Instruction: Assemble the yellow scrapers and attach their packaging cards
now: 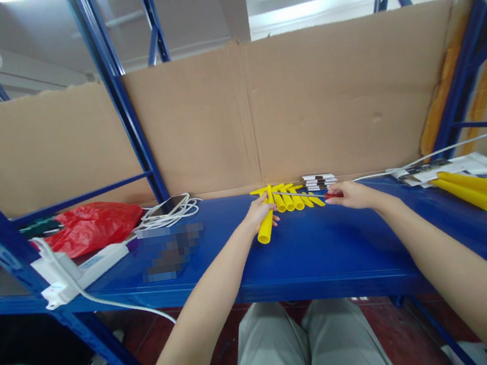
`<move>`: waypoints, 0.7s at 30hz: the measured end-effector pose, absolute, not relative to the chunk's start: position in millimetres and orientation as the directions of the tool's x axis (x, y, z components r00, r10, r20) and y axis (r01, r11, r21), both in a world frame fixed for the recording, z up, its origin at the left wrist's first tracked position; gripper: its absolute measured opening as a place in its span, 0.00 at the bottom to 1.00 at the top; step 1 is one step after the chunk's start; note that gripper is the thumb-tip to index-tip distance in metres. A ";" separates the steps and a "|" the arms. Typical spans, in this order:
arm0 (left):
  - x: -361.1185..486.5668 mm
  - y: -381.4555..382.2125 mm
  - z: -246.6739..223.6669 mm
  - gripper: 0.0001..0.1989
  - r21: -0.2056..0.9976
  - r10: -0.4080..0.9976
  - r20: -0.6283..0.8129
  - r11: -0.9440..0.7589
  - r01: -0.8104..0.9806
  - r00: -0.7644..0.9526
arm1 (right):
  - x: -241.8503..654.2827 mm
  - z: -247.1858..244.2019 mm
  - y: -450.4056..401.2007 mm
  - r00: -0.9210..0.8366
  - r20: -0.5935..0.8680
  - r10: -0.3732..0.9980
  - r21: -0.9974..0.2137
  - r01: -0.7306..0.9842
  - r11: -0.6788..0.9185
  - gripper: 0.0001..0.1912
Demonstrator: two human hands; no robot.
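My left hand (pixel 260 211) is wrapped round a yellow tube (pixel 266 229), whose open end points toward me and whose far end has a crosspiece. In my right hand (pixel 348 195) is the red handle of a screwdriver (pixel 299 194). Its thin metal shaft reaches left toward the upper part of the held tube; whether the tip touches it cannot be made out. Behind the shaft, several yellow tubes (pixel 298 202) lie side by side on the blue shelf (pixel 307 252), between my two hands.
White packets with dark marks (pixel 319 181) lie near the cardboard wall (pixel 326 98). More yellow tubes (pixel 483 191) are at the right. Leftward are a power strip (pixel 96 266), a red bag (pixel 96 227), and coiled white cable (pixel 168 212). Blue posts (pixel 123 102) rise beside the shelf.
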State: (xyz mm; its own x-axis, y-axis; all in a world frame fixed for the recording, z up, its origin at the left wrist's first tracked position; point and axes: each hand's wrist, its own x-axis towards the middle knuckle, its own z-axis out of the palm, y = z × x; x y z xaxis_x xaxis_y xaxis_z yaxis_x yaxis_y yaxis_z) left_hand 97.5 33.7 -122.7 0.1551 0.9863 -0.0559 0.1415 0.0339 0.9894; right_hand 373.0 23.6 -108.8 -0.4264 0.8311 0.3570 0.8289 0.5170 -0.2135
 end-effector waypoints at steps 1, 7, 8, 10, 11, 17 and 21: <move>97.7 33.1 -122.2 0.40 0.989 0.987 -0.056 0.034 0.141 0.151 | 372.3 -108.6 23.0 -0.423 0.343 0.839 -0.215 0.834 0.508 0.13; 99.9 25.3 -116.8 0.39 0.987 0.988 -0.072 0.051 0.154 0.138 | 371.4 -108.1 22.6 -0.408 0.348 0.844 -0.259 0.823 0.505 0.14; 100.0 24.4 -116.2 0.39 0.986 0.987 -0.074 0.052 0.157 0.140 | 371.8 -108.2 22.8 -0.400 0.360 0.843 -0.268 0.821 0.504 0.14; 100.1 23.7 -115.9 0.39 0.986 0.987 -0.073 0.049 0.160 0.142 | 372.5 -108.4 23.1 -0.374 0.390 0.841 -0.277 0.824 0.495 0.14; 100.0 23.8 -116.1 0.38 0.986 0.987 -0.071 0.048 0.160 0.142 | 372.5 -108.5 22.9 -0.367 0.396 0.841 -0.278 0.825 0.491 0.15; 99.1 27.8 -118.5 0.37 0.986 0.988 -0.071 0.049 0.159 0.136 | 369.3 -107.8 18.2 -0.430 0.315 0.846 -0.290 0.805 0.517 0.14; 98.8 30.3 -119.8 0.38 0.987 0.987 -0.071 0.048 0.156 0.144 | 368.3 -107.2 18.2 -0.430 0.326 0.842 -0.291 0.801 0.523 0.15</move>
State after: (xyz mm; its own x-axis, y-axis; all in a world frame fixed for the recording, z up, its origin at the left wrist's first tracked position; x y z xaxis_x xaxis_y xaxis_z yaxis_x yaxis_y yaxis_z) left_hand 98.8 30.3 -119.8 0.1440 0.9870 -0.0713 0.1562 0.0485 0.9865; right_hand 368.3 18.2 -107.2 -0.4304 0.8416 0.3262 0.8014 0.5226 -0.2908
